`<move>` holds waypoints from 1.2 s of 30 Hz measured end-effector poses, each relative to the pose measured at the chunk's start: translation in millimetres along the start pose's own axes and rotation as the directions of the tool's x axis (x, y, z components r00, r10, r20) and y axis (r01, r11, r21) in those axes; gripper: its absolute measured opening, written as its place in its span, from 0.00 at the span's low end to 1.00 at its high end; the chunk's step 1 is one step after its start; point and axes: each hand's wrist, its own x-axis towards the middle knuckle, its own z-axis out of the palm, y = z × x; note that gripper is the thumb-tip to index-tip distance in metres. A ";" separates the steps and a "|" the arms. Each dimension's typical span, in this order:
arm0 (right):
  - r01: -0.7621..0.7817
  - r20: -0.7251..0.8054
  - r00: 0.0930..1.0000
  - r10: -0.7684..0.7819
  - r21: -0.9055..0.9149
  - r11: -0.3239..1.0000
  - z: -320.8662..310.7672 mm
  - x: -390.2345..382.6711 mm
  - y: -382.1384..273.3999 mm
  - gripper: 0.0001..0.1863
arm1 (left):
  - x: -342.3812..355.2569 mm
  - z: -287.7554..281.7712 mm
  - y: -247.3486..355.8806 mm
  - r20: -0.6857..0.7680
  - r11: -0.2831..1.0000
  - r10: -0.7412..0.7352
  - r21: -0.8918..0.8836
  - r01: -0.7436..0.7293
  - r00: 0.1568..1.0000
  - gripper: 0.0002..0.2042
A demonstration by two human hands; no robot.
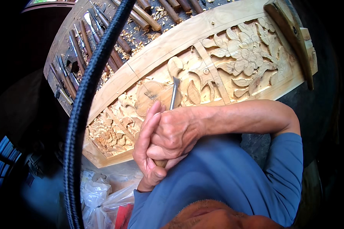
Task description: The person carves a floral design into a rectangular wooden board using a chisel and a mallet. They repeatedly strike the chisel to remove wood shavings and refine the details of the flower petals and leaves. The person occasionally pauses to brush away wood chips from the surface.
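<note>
Both my hands are clasped together around a carving chisel with a wooden handle and a flared metal blade. My right hand is closed in a fist round the tool, its forearm reaching in from the right. Against it lies my left hand, wrapped along the fist with its thumb near the handle's butt end. The blade points away from me, and its tip is over a pale carved wooden panel, beside an oval leaf shape. Flower and leaf relief covers the panel's right part; a plain rounded shape lies left of the blade.
Several chisels lie among wood shavings on the dark bench at the far left, with more wooden handles behind the panel. A curved wooden piece crosses the panel's right end. A black braided cable hangs in front. Plastic bags sit lower left.
</note>
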 end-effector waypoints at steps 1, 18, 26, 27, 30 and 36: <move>-0.015 0.036 0.999 0.014 0.020 1.000 -1.8 -0.4 -0.6 0.20 | -0.9 2.3 -0.6 0.004 1.000 0.004 -0.021 -0.004 1.000 0.61; -0.021 0.025 0.999 0.023 -0.080 0.997 13.1 1.4 16.8 0.26 | 21.8 -5.6 -9.4 -0.129 0.988 0.143 0.070 -0.135 0.981 0.64; -0.095 0.082 0.990 0.111 -0.174 0.980 14.8 4.0 19.4 0.25 | 33.7 -16.1 -6.3 -0.130 0.993 0.069 0.103 -0.056 0.989 0.60; -0.121 0.089 0.986 0.140 -0.186 0.975 13.3 5.0 18.0 0.24 | 34.3 -18.2 -11.3 -0.133 0.994 0.056 0.101 -0.042 0.990 0.59; -0.144 0.053 0.986 0.157 -0.195 0.970 17.3 3.9 21.8 0.16 | 36.7 -25.2 -21.8 -0.122 0.993 0.042 0.111 -0.029 0.992 0.56; -0.127 0.001 0.991 0.135 -0.325 0.937 20.5 2.5 28.3 0.10 | 50.5 -40.8 -25.9 -0.060 0.986 0.059 0.157 -0.049 0.996 0.52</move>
